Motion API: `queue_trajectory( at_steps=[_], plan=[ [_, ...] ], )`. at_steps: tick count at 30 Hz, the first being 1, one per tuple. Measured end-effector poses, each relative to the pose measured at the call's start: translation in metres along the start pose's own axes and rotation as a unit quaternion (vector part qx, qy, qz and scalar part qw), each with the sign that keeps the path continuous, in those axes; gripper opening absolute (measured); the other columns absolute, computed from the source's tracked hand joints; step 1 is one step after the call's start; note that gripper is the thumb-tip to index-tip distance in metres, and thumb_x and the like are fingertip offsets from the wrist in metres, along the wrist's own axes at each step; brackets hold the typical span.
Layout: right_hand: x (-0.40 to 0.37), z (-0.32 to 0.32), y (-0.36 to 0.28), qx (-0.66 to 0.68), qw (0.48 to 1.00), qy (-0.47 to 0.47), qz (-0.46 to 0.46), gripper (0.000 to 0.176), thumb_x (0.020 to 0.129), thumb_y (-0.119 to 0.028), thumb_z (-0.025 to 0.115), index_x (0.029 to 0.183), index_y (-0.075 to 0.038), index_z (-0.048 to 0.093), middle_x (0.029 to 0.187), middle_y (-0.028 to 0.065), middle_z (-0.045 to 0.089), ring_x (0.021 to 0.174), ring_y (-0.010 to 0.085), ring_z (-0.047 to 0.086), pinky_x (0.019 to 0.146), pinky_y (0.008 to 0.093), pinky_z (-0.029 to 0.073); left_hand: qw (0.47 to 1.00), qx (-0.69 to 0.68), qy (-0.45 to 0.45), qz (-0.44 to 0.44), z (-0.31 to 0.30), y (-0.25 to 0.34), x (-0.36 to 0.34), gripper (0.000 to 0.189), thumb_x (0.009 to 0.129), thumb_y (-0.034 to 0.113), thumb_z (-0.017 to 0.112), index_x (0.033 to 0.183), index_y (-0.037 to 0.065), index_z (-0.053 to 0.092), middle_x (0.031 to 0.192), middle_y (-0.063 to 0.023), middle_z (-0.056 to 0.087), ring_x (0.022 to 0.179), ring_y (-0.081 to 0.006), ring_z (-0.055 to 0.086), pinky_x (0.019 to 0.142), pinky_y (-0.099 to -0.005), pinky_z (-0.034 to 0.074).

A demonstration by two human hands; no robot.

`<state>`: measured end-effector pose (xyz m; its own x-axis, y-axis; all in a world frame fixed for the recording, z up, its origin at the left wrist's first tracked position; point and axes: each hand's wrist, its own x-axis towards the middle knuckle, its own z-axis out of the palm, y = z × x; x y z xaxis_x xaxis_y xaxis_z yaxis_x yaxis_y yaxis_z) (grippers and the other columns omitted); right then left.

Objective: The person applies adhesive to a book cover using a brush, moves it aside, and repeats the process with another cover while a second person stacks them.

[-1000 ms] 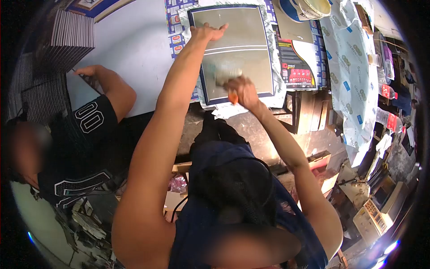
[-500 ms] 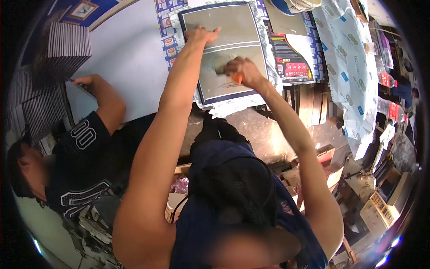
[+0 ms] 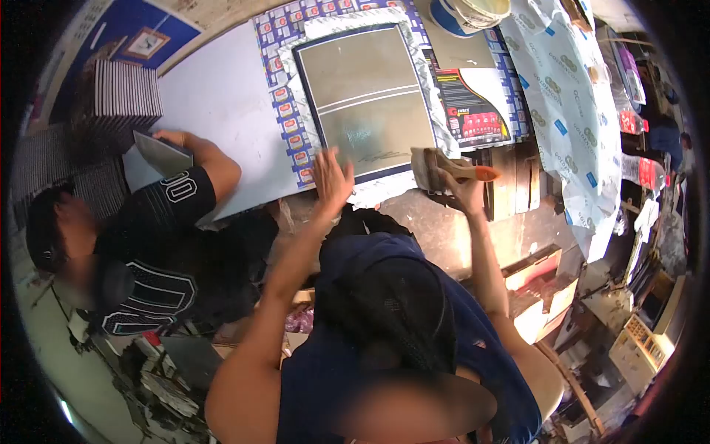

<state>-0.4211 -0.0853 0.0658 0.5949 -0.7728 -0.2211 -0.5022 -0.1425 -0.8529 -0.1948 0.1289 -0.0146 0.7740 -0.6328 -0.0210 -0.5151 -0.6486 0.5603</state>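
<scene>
A grey framed panel with a dark blue border [image 3: 362, 96] lies flat on printed paper on the table. My left hand [image 3: 330, 177] hovers with fingers spread over the panel's near left corner, holding nothing. My right hand [image 3: 466, 191] grips a wide paintbrush with an orange handle [image 3: 451, 167], raised just off the panel's near right corner.
A co-worker in a black numbered shirt [image 3: 159, 244] sits at left, a hand on a grey panel [image 3: 159, 154] on the white sheet [image 3: 222, 103]. Stacked frames [image 3: 122, 92] stand far left. Printed sheets [image 3: 569, 103], a red-black carton [image 3: 477, 111] and a bucket [image 3: 466, 13] lie right.
My left hand has lifted off the panel's top edge and pulled back toward me. My right hand has drawn the brush off the panel to its near right corner.
</scene>
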Motion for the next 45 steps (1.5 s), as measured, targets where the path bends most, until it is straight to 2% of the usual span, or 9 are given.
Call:
queue_trajectory(
  at_steps=[8, 18, 21, 24, 27, 28, 33, 38, 45],
  plan=[
    [-0.003, 0.141, 0.001, 0.023, 0.994, -0.018, -0.108, 0.021, 0.082, -0.018, 0.074, 0.09, 0.001, 0.067, 0.084, 0.0152, 0.068, 0.074, 0.0294, 0.066, 0.064, 0.0357, 0.051, 0.965, 0.151, -0.206, -0.054, 0.002, 0.04, -0.06, 0.072, 0.074, 0.025, 0.073, 0.13, -0.003, 0.038, 0.127, -0.0179, 0.041, 0.118, -0.0363, 0.044, 0.09, -0.0537, 0.035],
    [0.019, 0.012, 0.047, -0.148, 0.951, 0.27, -0.031, 0.022, 0.082, -0.022, 0.073, 0.076, -0.002, 0.067, 0.072, 0.0142, 0.067, 0.058, 0.0245, 0.065, 0.054, 0.0343, 0.05, 0.953, 0.181, -0.239, -0.044, -0.001, 0.045, -0.057, 0.078, 0.075, 0.025, 0.071, 0.136, -0.006, 0.034, 0.134, -0.0174, 0.038, 0.126, -0.0329, 0.042, 0.095, -0.0549, 0.033],
    [0.012, 0.053, 0.003, -0.026, 0.981, 0.166, -0.098, 0.012, 0.081, -0.003, 0.069, 0.089, -0.002, 0.06, 0.085, 0.0087, 0.065, 0.081, 0.0172, 0.064, 0.064, 0.0288, 0.05, 0.952, 0.189, -0.239, -0.035, 0.002, 0.041, -0.06, 0.078, 0.075, 0.025, 0.071, 0.136, -0.007, 0.035, 0.135, -0.0179, 0.038, 0.122, -0.0334, 0.046, 0.093, -0.0551, 0.035],
    [0.008, 0.112, -0.032, -0.042, 0.982, 0.082, -0.163, 0.015, 0.078, -0.013, 0.071, 0.087, -0.005, 0.061, 0.085, 0.0155, 0.064, 0.08, 0.0341, 0.062, 0.07, 0.0414, 0.051, 0.95, 0.187, -0.247, -0.026, -0.001, 0.043, -0.057, 0.079, 0.073, 0.024, 0.071, 0.135, -0.009, 0.036, 0.135, -0.0186, 0.039, 0.115, -0.034, 0.053, 0.089, -0.0552, 0.04],
    [0.034, 0.136, 0.064, -0.021, 0.978, 0.066, -0.199, 0.015, 0.081, -0.022, 0.069, 0.082, -0.008, 0.064, 0.083, 0.0153, 0.066, 0.077, 0.034, 0.064, 0.069, 0.0414, 0.051, 0.946, 0.205, -0.249, -0.021, -0.005, 0.048, -0.057, 0.079, 0.073, 0.025, 0.072, 0.135, -0.009, 0.036, 0.133, -0.018, 0.039, 0.116, -0.0333, 0.053, 0.088, -0.0557, 0.04],
    [0.034, 0.106, 0.035, -0.018, 0.998, 0.055, 0.026, 0.019, 0.083, -0.026, 0.067, 0.082, -0.007, 0.064, 0.074, 0.0152, 0.065, 0.068, 0.0334, 0.065, 0.063, 0.0421, 0.052, 0.947, 0.207, -0.247, -0.014, -0.008, 0.05, -0.056, 0.078, 0.074, 0.026, 0.071, 0.135, -0.009, 0.036, 0.133, -0.0173, 0.039, 0.117, -0.033, 0.053, 0.089, -0.0561, 0.04],
    [0.046, 0.015, 0.023, -0.208, 0.938, 0.266, -0.072, 0.033, 0.084, -0.035, 0.07, 0.068, -0.007, 0.06, 0.058, 0.0155, 0.06, 0.055, 0.0344, 0.062, 0.052, 0.0433, 0.049, 0.947, 0.2, -0.251, -0.007, -0.011, 0.045, -0.059, 0.076, 0.077, 0.027, 0.07, 0.135, -0.009, 0.036, 0.134, -0.0166, 0.038, 0.116, -0.0334, 0.053, 0.089, -0.0558, 0.04],
    [0.03, 0.102, -0.008, 0.056, 0.978, 0.16, -0.124, 0.014, 0.078, -0.015, 0.069, 0.078, -0.005, 0.06, 0.067, 0.012, 0.06, 0.059, 0.0261, 0.062, 0.054, 0.037, 0.049, 0.954, 0.187, -0.232, -0.014, -0.005, 0.045, -0.06, 0.073, 0.077, 0.028, 0.07, 0.133, -0.008, 0.039, 0.135, -0.0162, 0.037, 0.116, -0.0335, 0.053, 0.09, -0.0556, 0.041],
    [0.019, 0.139, 0.033, -0.041, 0.997, 0.038, 0.052, 0.031, 0.084, -0.037, 0.068, 0.095, -0.008, 0.064, 0.073, 0.015, 0.067, 0.066, 0.0316, 0.068, 0.057, 0.0402, 0.053, 0.945, 0.206, -0.253, -0.002, -0.007, 0.044, -0.059, 0.072, 0.077, 0.029, 0.069, 0.134, -0.006, 0.04, 0.137, -0.0167, 0.038, 0.118, -0.0341, 0.052, 0.091, -0.056, 0.04]
  ],
)
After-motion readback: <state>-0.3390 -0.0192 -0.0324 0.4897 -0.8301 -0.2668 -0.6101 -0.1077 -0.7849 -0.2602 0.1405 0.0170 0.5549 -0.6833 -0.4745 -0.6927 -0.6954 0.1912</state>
